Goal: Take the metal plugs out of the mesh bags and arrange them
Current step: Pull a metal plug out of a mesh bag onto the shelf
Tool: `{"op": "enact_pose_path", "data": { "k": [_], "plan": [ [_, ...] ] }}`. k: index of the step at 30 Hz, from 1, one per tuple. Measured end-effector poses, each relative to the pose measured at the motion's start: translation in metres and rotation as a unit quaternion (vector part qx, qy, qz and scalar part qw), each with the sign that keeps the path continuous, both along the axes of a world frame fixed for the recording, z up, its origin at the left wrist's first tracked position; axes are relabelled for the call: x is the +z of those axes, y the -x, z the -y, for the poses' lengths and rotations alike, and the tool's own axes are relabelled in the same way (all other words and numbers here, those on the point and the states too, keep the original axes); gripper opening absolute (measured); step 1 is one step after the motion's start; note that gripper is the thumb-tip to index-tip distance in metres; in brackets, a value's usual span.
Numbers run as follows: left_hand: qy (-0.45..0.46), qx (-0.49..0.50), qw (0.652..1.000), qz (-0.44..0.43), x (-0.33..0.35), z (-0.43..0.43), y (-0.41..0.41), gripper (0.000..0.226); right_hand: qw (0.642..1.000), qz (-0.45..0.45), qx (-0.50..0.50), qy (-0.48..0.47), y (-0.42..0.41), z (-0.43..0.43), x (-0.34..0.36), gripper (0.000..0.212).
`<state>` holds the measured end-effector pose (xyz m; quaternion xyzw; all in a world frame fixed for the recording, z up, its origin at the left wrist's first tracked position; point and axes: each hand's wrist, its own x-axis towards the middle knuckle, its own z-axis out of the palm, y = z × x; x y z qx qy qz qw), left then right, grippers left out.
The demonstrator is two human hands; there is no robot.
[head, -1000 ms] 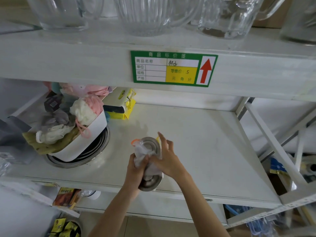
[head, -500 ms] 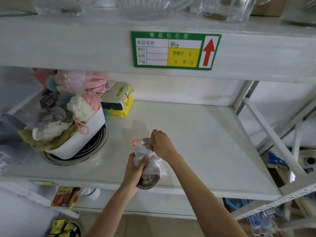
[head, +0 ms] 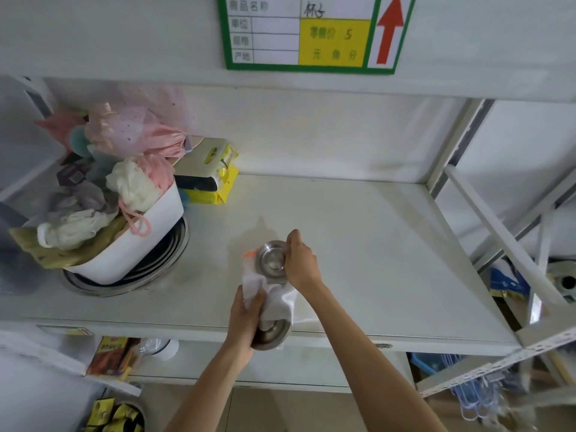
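A white mesh bag (head: pixel 274 299) with an orange tie hangs over the front of the white shelf (head: pixel 374 244). My left hand (head: pixel 247 319) grips the bag's lower part, where a second metal plug (head: pixel 271 335) bulges inside it. My right hand (head: pixel 300 265) pinches the rim of a shiny round metal plug (head: pixel 271 260) that sticks out of the bag's mouth, its hollow face turned up.
A white tub (head: pixel 140 244) heaped with bath sponges and cloths stands on stacked metal rings at the shelf's left. Yellow packets (head: pixel 215 179) lie behind it. A price label (head: pixel 311 32) hangs on the upper shelf edge. Packets and hangers fill lower shelves.
My right hand closed on the top plug and drew it up out of the bag's mouth, baring its face. The camera tilted down and closer.
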<state>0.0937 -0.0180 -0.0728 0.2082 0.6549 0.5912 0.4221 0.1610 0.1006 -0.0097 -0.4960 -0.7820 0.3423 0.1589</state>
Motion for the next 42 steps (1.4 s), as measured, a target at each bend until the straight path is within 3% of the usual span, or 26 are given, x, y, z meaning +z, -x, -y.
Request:
{"op": "enact_pose_path", "data": {
  "k": [5, 9, 14, 19, 27, 31, 37, 42],
  "plan": [
    [-0.009, 0.006, 1.000, -0.007, -0.007, 0.005, 0.008, 0.038, 0.998, 0.011, -0.060, 0.023, 0.004, -0.023, -0.015, 0.009],
    [-0.014, 0.001, 1.000, -0.015, -0.011, 0.008, 0.014, 0.027, 0.992, 0.070, -0.101, 0.033, 0.015, -0.054, -0.027, 0.013],
    [-0.007, -0.016, 0.999, -0.029, -0.016, 0.004, 0.016, 0.023, 0.988, 0.108, -0.113, -0.005, 0.036, -0.084, -0.044, 0.022],
    [-0.032, -0.020, 0.999, -0.033, -0.019, 0.002, 0.017, 0.037, 0.987, 0.111, -0.114, -0.036, 0.056, -0.104, -0.057, 0.024],
    [-0.037, -0.016, 0.998, -0.050, -0.016, 0.002, 0.025, 0.031, 0.980, 0.115, -0.140, -0.087, 0.060, -0.105, -0.062, 0.033],
    [-0.023, 0.004, 0.998, -0.061, -0.008, -0.004, 0.026, 0.028, 0.971, 0.153, -0.079, -0.165, 0.043, -0.074, -0.032, 0.031],
    [-0.007, 0.080, 0.993, -0.087, 0.002, -0.014, 0.024, 0.008, 0.974, 0.179, 0.076, -0.120, -0.005, 0.031, 0.004, 0.039],
    [0.041, 0.108, 0.985, -0.131, 0.009, -0.013, 0.022, 0.021, 0.964, 0.164, 0.107, -0.178, -0.028, 0.091, 0.000, 0.043]
  ]
}}
